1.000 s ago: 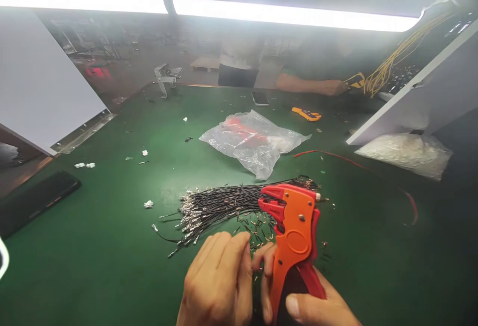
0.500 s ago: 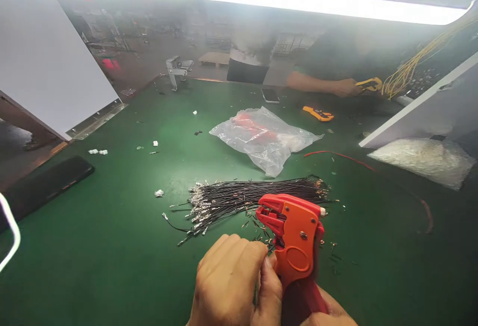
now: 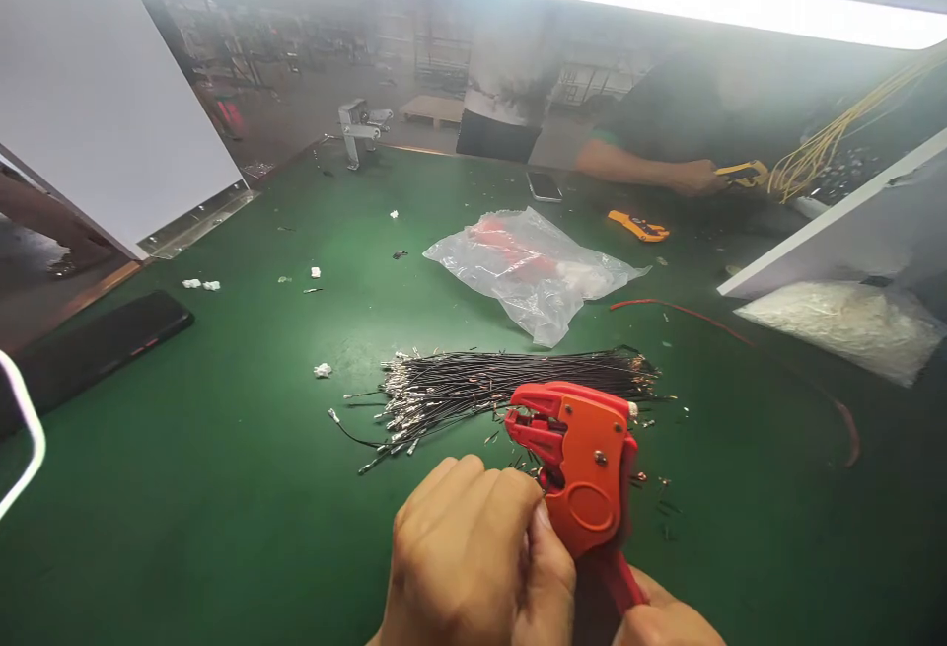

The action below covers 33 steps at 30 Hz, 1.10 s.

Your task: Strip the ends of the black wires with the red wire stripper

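My right hand (image 3: 666, 618) grips the handles of an orange and red wire stripper (image 3: 581, 464), held upright with its jaws pointing left. My left hand (image 3: 473, 557) is closed right beside the tool's jaws, fingers pinched together; whatever it pinches is hidden by the fingers. Just beyond the tool lies a bundle of thin black wires (image 3: 488, 385) with metal terminals at the left end. Small cut bits of insulation (image 3: 658, 493) are scattered around the tool on the green table (image 3: 222, 488).
A clear plastic bag (image 3: 533, 266) with red contents lies further back. A black phone (image 3: 96, 345) sits left; white boards (image 3: 104, 104) stand at both sides. A red wire (image 3: 681, 311), a bag of white parts (image 3: 843, 321) and another person's hand (image 3: 695, 178) with yellow tools are at right.
My left hand has closed in against the stripper's jaws and both hands have sunk lower in view. The view has shifted slightly, so the table items sit further right.
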Tool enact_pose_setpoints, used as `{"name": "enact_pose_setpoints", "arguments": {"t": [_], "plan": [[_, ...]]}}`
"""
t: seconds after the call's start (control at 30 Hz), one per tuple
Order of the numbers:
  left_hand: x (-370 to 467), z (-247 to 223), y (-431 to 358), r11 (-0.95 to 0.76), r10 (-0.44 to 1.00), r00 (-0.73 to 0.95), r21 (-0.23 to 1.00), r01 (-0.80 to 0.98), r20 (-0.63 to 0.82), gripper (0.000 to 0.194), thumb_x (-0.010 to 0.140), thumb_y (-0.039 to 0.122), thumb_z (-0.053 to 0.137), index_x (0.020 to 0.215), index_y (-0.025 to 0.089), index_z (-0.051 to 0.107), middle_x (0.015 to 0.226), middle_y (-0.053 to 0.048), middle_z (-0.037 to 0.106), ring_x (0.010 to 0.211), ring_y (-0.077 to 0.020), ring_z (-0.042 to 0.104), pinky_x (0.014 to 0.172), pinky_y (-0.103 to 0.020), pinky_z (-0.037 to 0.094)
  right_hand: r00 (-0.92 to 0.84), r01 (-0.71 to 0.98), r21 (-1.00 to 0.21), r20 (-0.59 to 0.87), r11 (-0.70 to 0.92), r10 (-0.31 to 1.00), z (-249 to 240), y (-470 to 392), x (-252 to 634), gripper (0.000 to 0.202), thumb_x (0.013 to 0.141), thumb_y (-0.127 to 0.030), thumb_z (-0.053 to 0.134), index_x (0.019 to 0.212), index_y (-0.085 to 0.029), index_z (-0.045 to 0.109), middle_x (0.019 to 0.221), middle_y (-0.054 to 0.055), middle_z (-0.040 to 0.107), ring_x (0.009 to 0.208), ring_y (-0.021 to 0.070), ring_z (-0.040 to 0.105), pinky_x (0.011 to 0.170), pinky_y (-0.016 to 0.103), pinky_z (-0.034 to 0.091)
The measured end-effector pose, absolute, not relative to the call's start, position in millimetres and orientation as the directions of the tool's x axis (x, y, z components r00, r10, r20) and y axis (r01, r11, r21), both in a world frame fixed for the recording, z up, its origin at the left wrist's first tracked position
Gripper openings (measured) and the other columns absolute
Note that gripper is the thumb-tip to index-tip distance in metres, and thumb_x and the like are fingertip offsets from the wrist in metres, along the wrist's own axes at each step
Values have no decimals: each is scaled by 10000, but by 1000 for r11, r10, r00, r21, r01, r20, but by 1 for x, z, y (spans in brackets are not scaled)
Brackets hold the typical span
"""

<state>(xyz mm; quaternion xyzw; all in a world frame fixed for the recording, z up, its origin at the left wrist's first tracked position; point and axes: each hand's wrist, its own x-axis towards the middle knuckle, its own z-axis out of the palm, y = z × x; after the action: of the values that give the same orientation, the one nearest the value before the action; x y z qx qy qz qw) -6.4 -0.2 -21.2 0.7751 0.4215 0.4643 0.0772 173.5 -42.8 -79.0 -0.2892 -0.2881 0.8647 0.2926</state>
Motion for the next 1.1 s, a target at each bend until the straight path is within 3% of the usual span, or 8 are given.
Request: {"name": "enact_pose_setpoints", "arguments": {"t": [0.1, 0.2, 0.3, 0.43, 0.6, 0.77, 0.93, 1.1], "plan": [[-4, -23, -1, -612, 747, 243, 499, 613, 618, 204, 857, 8, 508, 867, 207, 557, 628, 24, 555, 549, -153, 474, 523, -288, 392, -621, -398, -653, -325, -644, 714, -60, -34, 175, 456, 693, -304, 734, 1129, -215, 634, 941, 52, 734, 767, 228, 679, 711, 361, 562], [1, -29, -4, -602, 739, 280, 414, 682, 613, 202, 881, 33, 492, 944, 207, 572, 676, 1, 589, 580, -159, 526, 508, -260, 415, -576, -453, -635, -327, -626, 749, -49, -28, 170, 560, 629, -310, 683, 1183, -258, 623, 990, 67, 741, 935, 297, 696, 846, 416, 566], [6, -32, -9, -564, 716, 330, 231, 793, 615, 237, 894, 54, 487, 1037, 222, 573, 725, 11, 654, 563, -136, 581, 459, -242, 382, -556, -486, -600, -349, -636, 754, -45, -28, 163, 618, 627, -377, 687, 1228, -253, 610, 1017, 82, 733, 1000, 318, 694, 920, 455, 551], [10, -34, -10, -583, 653, 418, 66, 810, 632, 209, 937, 70, 462, 1043, 205, 581, 598, 66, 599, 441, -97, 541, 423, -250, 349, -611, -484, -538, -357, -690, 707, -45, -28, 158, 665, 570, -275, 660, 1233, -226, 615, 999, 68, 735, 1003, 309, 705, 919, 443, 550], [17, -48, -9, -583, 616, 351, 109, 805, 705, 229, 946, 21, 410, 1053, 129, 581, 603, 36, 657, 415, -88, 571, 404, -231, 383, -660, -454, -503, -365, -735, 657, -44, -22, 159, 585, 544, -201, 633, 1128, -208, 660, 927, 47, 736, 938, 282, 721, 852, 399, 567], [19, -52, -7, -603, 618, 274, 221, 767, 737, 211, 1036, 173, 363, 1128, 90, 534, 587, 16, 659, 361, -114, 563, 342, -246, 401, -636, -451, -549, -355, -704, 685, -47, -25, 161, 527, 596, -256, 693, 1120, -218, 657, 886, 49, 735, 923, 284, 723, 869, 445, 581], [14, -40, -2, -551, 664, 221, 268, 790, 714, 174, 1026, 172, 422, 1031, 153, 594, 570, 38, 656, 384, -113, 589, 367, -248, 399, -538, -473, -634, -342, -612, 771, -67, -28, 161, 528, 631, -248, 741, 1152, -219, 661, 989, 77, 753, 1025, 337, 722, 888, 483, 584], [-2, -22, 5, -526, 635, 191, 237, 817, 749, 132, 935, 63, 549, 931, 186, 596, 494, 85, 576, 383, -94, 517, 424, -226, 360, -457, -459, -706, -332, -539, 825, -70, -29, 167, 545, 691, -241, 769, 1220, -217, 642, 1137, 106, 750, 1159, 321, 677, 1044, 499, 481]]}}
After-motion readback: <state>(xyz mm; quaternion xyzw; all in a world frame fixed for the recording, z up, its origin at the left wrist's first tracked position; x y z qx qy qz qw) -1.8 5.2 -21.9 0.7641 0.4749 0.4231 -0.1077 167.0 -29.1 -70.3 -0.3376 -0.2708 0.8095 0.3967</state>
